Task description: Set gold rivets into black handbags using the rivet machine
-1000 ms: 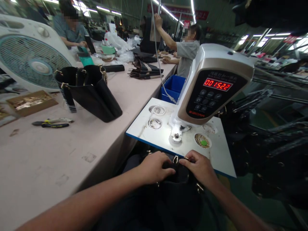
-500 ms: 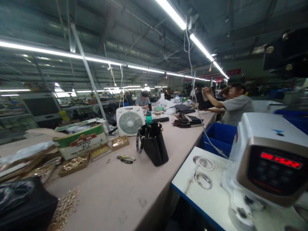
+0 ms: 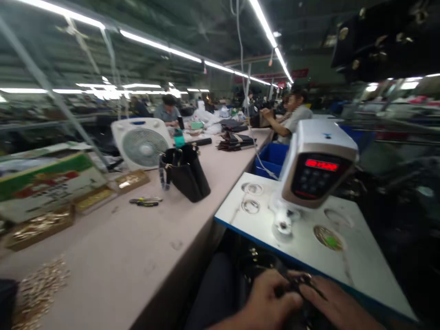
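Observation:
Low in the view, over the lap, my left hand (image 3: 270, 298) is closed with its thumb and fingers bent around part of a black handbag (image 3: 259, 261). My right hand (image 3: 330, 298) lies against the left from the other side, its fingers also closed on a dark piece of the bag with shiny metal bits. Blur and the fingers hide exactly which part they grip. A white press machine (image 3: 319, 146) with a red digital display stands just beyond the hands on its white-topped stand (image 3: 237, 215).
On the long table (image 3: 130, 256) stand another black handbag (image 3: 190, 176) and a white fan (image 3: 142, 144). Pliers (image 3: 146, 201), boxes of metal fittings (image 3: 41, 227) and a loose pile of fittings (image 3: 43, 288) lie left. A co-worker (image 3: 299, 110) sits beyond a blue bin (image 3: 271, 158).
The view has swung right and down, so the table and press have shifted left in it. Both my hands and the bag on the lap have come into sight.

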### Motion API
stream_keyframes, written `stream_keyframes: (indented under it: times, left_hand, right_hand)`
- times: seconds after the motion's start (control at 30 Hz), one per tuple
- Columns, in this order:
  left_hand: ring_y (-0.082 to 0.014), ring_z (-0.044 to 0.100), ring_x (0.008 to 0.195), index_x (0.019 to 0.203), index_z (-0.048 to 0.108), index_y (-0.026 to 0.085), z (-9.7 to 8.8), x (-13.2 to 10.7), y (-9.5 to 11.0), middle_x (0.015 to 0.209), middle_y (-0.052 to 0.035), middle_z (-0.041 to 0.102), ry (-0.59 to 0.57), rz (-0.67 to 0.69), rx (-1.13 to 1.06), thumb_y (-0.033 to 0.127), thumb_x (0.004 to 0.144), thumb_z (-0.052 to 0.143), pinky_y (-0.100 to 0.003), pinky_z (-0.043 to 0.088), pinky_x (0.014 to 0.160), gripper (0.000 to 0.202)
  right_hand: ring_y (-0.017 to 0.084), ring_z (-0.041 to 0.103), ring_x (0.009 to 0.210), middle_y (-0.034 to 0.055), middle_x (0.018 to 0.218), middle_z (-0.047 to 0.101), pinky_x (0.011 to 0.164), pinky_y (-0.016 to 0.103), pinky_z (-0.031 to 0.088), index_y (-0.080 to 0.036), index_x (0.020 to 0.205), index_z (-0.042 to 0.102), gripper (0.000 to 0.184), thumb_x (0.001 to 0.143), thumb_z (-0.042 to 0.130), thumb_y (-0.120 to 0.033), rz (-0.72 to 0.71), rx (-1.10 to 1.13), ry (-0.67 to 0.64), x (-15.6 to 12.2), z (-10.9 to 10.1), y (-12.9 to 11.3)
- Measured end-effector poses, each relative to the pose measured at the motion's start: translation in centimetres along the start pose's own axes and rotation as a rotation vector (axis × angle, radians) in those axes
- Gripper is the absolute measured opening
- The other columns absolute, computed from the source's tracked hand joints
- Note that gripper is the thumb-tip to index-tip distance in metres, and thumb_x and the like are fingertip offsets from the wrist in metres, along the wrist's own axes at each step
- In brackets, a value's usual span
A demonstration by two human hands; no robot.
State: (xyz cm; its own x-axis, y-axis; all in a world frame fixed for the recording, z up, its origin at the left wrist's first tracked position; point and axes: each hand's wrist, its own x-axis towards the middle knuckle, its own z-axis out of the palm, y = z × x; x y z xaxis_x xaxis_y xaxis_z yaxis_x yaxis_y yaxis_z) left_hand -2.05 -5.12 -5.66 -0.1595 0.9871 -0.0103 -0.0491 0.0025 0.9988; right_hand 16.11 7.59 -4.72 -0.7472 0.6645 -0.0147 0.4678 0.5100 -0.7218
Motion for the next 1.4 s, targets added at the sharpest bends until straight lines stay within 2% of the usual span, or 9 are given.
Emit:
stream_keyframes:
  times: [0.13,0.27,0.43,0.67,0.83,0.97,1.03,1.23,1.4]
  left_hand:
    - [-0.0219,0.057,0.082,0.079,0.070,0.016,0.2,1.0,1.3,0.082,-0.0060,0.064,0.028,-0.001,0.092,0.066,0.083,0.070,-0.035,0.045,0.080,0.050]
    - [-0.0193,0.057,0.077,0.081,0.073,0.015,-1.3,3.7,3.5,0.079,-0.0044,0.066,-0.033,-0.096,0.077,0.062,0.081,0.073,-0.031,0.042,0.074,0.047]
    - [-0.0145,0.053,0.065,0.079,0.073,0.013,-2.4,6.4,4.2,0.070,-0.0008,0.065,-0.101,-0.343,-0.065,0.062,0.071,0.082,-0.029,0.039,0.068,0.050]
    - [-0.0136,0.060,0.068,0.090,0.075,0.013,-3.7,8.2,4.6,0.080,-0.0027,0.072,-0.133,-0.501,-0.386,0.040,0.059,0.097,-0.026,0.045,0.070,0.046]
    - [-0.0156,0.063,0.067,0.089,0.074,0.013,-4.0,10.4,4.3,0.079,-0.0054,0.073,-0.135,-0.599,-0.461,0.047,0.070,0.089,-0.027,0.047,0.069,0.042]
    - [-0.0183,0.063,0.066,0.089,0.075,0.014,-3.6,12.0,4.5,0.078,-0.0066,0.073,-0.130,-0.680,-0.423,0.037,0.072,0.081,-0.029,0.048,0.066,0.029]
    - [-0.0207,0.063,0.067,0.083,0.073,0.015,-3.2,12.7,4.9,0.074,-0.0061,0.071,-0.089,-0.686,-0.446,0.031,0.071,0.075,-0.031,0.049,0.066,0.021]
    - [-0.0178,0.053,0.065,0.063,0.059,0.018,-0.9,14.5,4.4,0.063,-0.0009,0.059,0.251,-0.514,-0.372,0.019,0.071,0.064,-0.029,0.043,0.062,0.009]
    - [-0.0167,0.047,0.064,0.063,0.057,0.019,-0.1,15.2,2.7,0.064,0.0003,0.054,0.283,-0.466,-0.432,0.021,0.072,0.062,-0.029,0.040,0.060,0.010]
  right_hand:
    - [0.027,0.072,0.089,0.0045,0.092,0.079,0.083,0.037,0.053,-0.027,0.085,0.075,0.055,0.103,0.039,-0.065,0.050,0.079,-0.166,-0.8,-1.8,-3.2]
    - [0.025,0.068,0.089,0.0025,0.090,0.076,0.081,0.035,0.048,-0.024,0.084,0.069,0.057,0.101,0.040,-0.070,0.196,0.207,0.007,0.3,-1.8,-5.0]
    - [0.022,0.059,0.074,0.0030,0.074,0.066,0.068,0.033,0.039,-0.021,0.072,0.058,0.057,0.100,0.041,-0.067,0.224,0.128,0.054,2.5,-1.6,-4.5]
    - [0.022,0.060,0.077,0.0029,0.076,0.067,0.067,0.031,0.039,-0.020,0.074,0.064,0.057,0.096,0.046,-0.069,0.288,0.188,0.035,6.4,-3.0,-3.9]
    - [0.023,0.060,0.080,0.0026,0.078,0.068,0.070,0.032,0.041,-0.020,0.077,0.065,0.056,0.098,0.045,-0.068,0.299,0.163,0.071,7.2,-3.2,-3.1]
    - [0.023,0.061,0.081,0.0023,0.078,0.069,0.072,0.033,0.040,-0.021,0.076,0.065,0.054,0.100,0.044,-0.065,0.287,0.136,0.110,8.2,-3.4,-2.8]
    - [0.023,0.061,0.080,0.0020,0.077,0.068,0.071,0.033,0.040,-0.021,0.075,0.064,0.054,0.100,0.045,-0.065,0.277,0.129,0.104,9.0,-3.7,-2.6]
    - [0.025,0.064,0.088,0.0041,0.085,0.070,0.081,0.036,0.046,-0.021,0.081,0.066,0.053,0.101,0.044,-0.065,0.232,0.151,0.028,11.7,-4.5,-0.1]
    - [0.028,0.069,0.098,0.0051,0.095,0.076,0.096,0.040,0.051,-0.023,0.087,0.072,0.053,0.101,0.041,-0.063,0.193,0.046,0.012,12.6,-4.9,1.8]
